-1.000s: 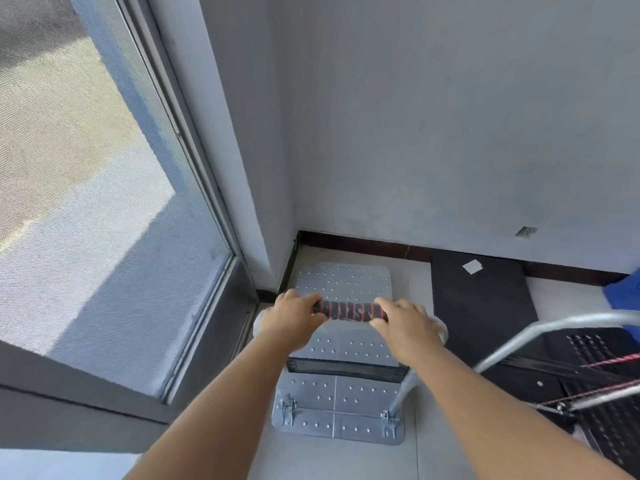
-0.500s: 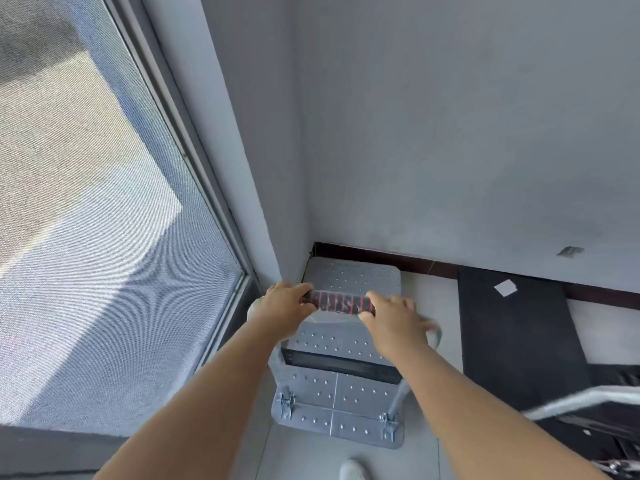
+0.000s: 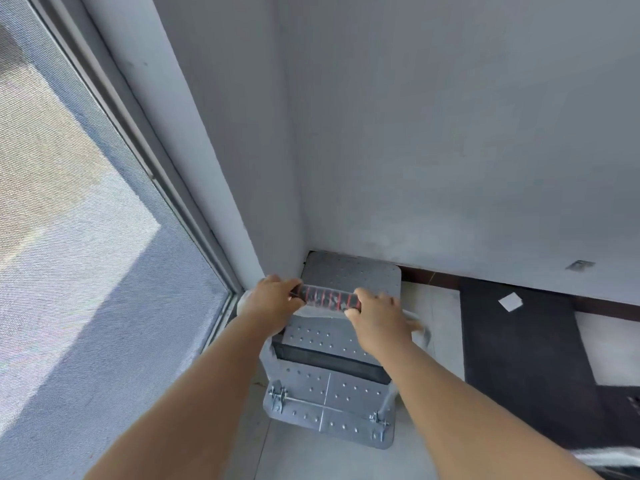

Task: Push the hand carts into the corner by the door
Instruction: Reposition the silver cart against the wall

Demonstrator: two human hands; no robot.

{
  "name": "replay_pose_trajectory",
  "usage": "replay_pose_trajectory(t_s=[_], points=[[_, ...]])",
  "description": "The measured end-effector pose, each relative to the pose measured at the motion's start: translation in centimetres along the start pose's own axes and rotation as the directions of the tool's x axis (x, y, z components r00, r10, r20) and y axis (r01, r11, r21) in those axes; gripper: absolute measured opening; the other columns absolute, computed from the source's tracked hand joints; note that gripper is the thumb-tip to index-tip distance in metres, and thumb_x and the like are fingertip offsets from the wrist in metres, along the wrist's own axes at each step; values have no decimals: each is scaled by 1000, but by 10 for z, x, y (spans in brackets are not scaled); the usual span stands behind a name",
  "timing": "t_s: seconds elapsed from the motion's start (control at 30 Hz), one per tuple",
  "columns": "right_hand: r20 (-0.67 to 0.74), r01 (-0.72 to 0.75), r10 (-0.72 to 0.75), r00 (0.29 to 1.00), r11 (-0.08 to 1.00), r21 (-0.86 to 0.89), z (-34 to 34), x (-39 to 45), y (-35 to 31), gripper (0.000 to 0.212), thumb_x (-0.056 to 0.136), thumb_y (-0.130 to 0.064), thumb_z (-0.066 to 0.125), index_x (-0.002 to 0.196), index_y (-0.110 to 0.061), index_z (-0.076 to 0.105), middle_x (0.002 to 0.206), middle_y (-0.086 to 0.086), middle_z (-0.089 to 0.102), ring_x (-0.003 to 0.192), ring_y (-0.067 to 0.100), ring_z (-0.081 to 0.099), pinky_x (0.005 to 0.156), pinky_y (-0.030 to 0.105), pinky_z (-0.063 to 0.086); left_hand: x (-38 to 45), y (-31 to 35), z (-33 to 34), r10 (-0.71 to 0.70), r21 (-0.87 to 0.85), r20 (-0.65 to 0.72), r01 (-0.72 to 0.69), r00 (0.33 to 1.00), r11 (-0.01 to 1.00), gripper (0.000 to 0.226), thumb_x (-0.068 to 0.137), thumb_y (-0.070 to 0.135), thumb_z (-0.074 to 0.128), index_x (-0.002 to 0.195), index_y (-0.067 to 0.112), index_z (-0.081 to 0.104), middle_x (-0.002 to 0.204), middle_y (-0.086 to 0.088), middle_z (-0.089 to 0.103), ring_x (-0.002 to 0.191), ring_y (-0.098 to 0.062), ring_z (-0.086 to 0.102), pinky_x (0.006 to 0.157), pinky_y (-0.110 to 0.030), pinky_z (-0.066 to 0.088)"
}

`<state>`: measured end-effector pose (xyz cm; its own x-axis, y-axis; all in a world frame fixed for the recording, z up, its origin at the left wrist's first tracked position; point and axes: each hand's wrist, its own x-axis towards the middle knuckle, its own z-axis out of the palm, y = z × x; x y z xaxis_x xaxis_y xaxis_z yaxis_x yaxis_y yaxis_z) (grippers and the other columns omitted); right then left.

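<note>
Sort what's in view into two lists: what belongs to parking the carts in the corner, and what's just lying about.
Belongs to the job:
- grey hand cart
- its wrapped handle
- left hand and right hand, both gripping the handle
- corner wall

Just lying about:
- black mat
- white paper scrap on it
- screened door glass

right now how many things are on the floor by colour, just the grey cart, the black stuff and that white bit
grey: 1, the cart, both hands on its handle
black: 2, the mat and a second cart's deck at the right edge
white: 1, a paper scrap on the mat
total: 4
</note>
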<state>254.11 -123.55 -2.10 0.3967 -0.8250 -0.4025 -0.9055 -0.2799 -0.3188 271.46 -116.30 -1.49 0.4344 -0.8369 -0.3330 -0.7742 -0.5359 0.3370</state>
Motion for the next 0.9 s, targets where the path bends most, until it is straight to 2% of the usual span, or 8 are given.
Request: replay_pose_trajectory(t_s=[0.17,0.3,0.43,0.5,0.63,0.77,0.9], points=[[15,-6,6,1000,1000,3,-2,-3,0,40,96,-37,38,136,-33,38,130,10,46,123,29,37,95,60,33,-6,-2,3,-12,5,-27,12,1000,1000,32,92,37,51,124,32,54,113,-5,53,102,-27,56,93,-42,48],[23,0,-1,1000,1000,15,-2,-14,1,40,96,-36,38,136,-34,37,131,10,45,123,30,35,98,60,33,-26,1,10,-32,-47,-65,29,997,998,53,95,38,48,145,27,35,139,-6,43,126,-27,45,104,-37,38],[27,13,-14,1000,999,38,-3,-37,7,54,96,-46,39,146,-33,23,145,7,32,134,29,25,100,57,33,-58,3,18,-41,-121,-125,26,991,992,64,95,41,48,150,26,20,152,-5,30,136,-27,35,111,-43,33],[-32,28,-26,999,997,68,-8,-54,14,62,95,-51,42,148,-30,18,151,5,27,139,28,21,104,55,32,-76,7,20,-44,-144,-130,25,990,989,67,94,41,49,151,27,16,156,-4,24,139,-26,33,113,-44,31],[-194,85,-71,978,994,66,-17,-92,31,67,94,-50,44,150,-25,16,156,2,23,142,26,20,112,49,27,-109,24,21,10,-185,-179,-44,984,982,68,94,38,51,151,26,16,155,-2,26,138,-24,34,113,-44,32],[-315,90,-76,946,996,29,-20,-145,57,67,95,-47,44,150,-21,17,156,2,23,143,24,19,113,42,24,-151,56,22,122,-184,-226,-166,966,969,67,95,33,52,151,24,16,156,-3,25,141,-24,29,115,-41,28],[-353,47,-40,935,999,9,-25,-197,90,67,97,-46,39,152,-20,12,160,2,15,147,21,12,117,40,15,-186,96,32,255,-149,-224,-291,941,945,66,95,32,51,151,23,17,156,-2,25,141,-23,29,114,-39,28]])
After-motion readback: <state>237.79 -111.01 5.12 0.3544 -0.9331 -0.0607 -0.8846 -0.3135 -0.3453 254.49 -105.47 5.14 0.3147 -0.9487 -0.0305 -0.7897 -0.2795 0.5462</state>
